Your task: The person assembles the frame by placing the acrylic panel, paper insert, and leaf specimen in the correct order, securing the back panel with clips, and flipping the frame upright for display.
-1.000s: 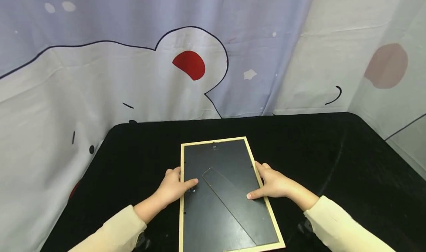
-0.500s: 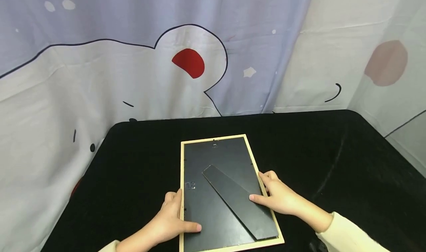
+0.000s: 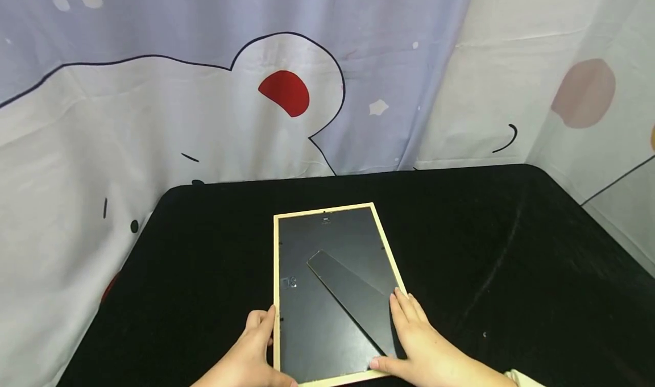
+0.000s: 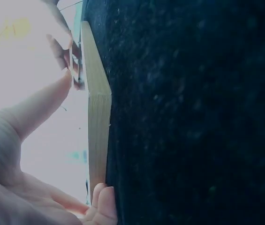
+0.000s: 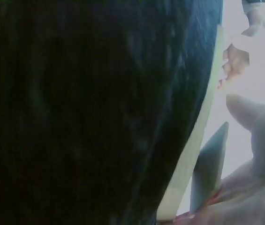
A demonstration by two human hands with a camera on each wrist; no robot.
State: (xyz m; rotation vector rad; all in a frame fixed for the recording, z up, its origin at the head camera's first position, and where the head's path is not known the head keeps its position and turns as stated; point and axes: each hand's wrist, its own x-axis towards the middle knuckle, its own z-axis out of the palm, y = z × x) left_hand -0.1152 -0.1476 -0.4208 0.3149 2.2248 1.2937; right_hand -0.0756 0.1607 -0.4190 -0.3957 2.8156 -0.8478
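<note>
A picture frame (image 3: 307,313) with a pale wooden edge and a dark backing lies back side up. Its easel stand (image 3: 348,287) crosses the backing diagonally, the near end raised slightly. My left hand (image 3: 245,353) holds the lower left side of the frame. In the left wrist view, its curled fingers (image 4: 105,204) touch the wooden edge (image 4: 99,140), and the thumb (image 4: 45,105) reaches over the back. Over the stand's near end lies my right hand (image 3: 430,347), fingers extended, thumb by the bottom edge. The right wrist view shows the stand (image 5: 209,168) tilted off the frame.
A black cloth (image 3: 215,250) covers the table beneath the frame. Behind it hangs a printed curtain (image 3: 169,108) in white and pale violet, with a red spot. A paler curtain panel (image 3: 604,165) closes the right side.
Both hands have moved down along the frame toward its near edge. The stand, flat against the backing at first, has lifted at its near end. My right hand now spreads over that end.
</note>
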